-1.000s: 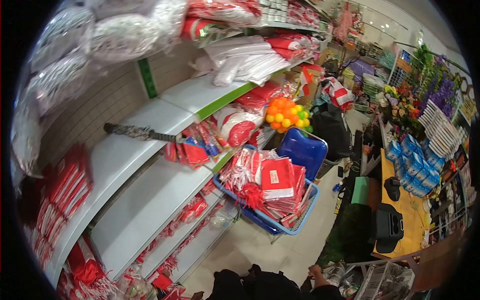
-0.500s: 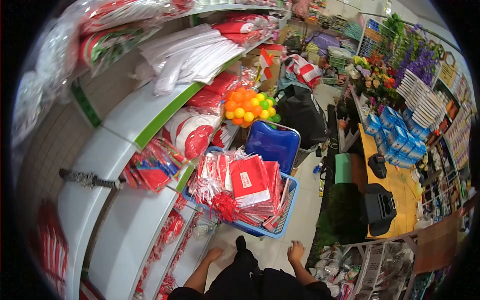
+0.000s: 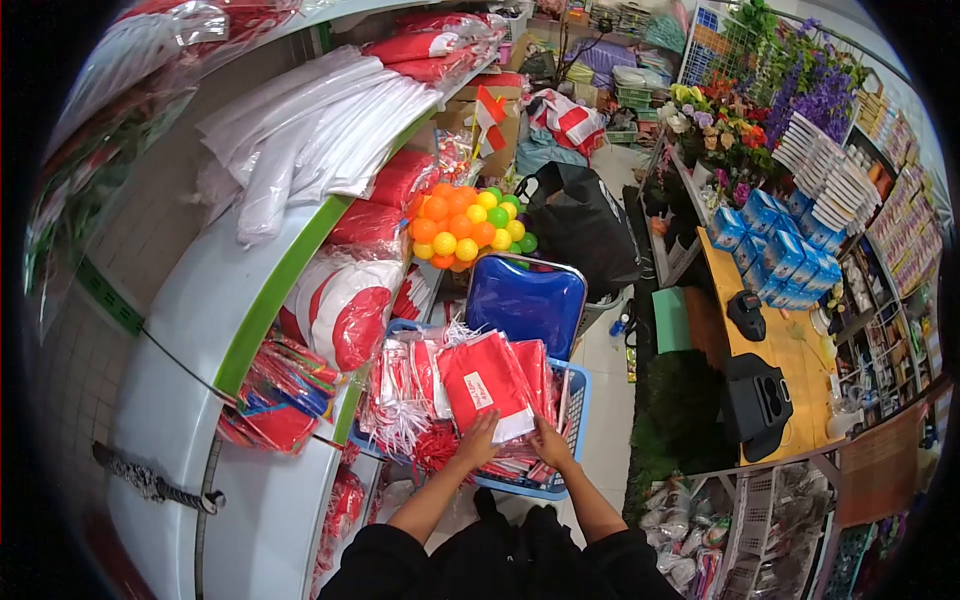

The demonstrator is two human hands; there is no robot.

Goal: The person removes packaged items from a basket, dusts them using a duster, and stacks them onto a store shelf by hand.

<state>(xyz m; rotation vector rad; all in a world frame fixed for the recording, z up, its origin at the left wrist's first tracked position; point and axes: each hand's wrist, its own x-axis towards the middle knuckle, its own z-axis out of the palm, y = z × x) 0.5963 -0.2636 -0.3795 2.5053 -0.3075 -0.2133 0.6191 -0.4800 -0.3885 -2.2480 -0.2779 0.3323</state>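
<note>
A blue plastic basket [image 3: 574,400] holds red and white packets and tasselled bundles. On top lies a red and white packet [image 3: 485,378] with a small white label. My left hand [image 3: 480,438] rests at the packet's lower left edge, fingers reaching onto it. At its lower right corner is my right hand [image 3: 548,442], fingers pointing up along the edge. Whether either hand grips the packet is hard to tell. Red and white tassels [image 3: 405,425] hang left of my left hand. Behind the basket stands a blue seat-like panel [image 3: 527,305].
Shelves [image 3: 190,300] on the left carry white wrapped bundles [image 3: 310,130] and red packets. Colourful balls [image 3: 465,228] and a black bag [image 3: 580,225] are beyond the basket. A yellow table [image 3: 800,370] with blue boxes [image 3: 780,250] stands on the right.
Both hands have moved up and forward from beside my body to the top packet in the basket. The view has shifted, with the basket now nearer the centre.
</note>
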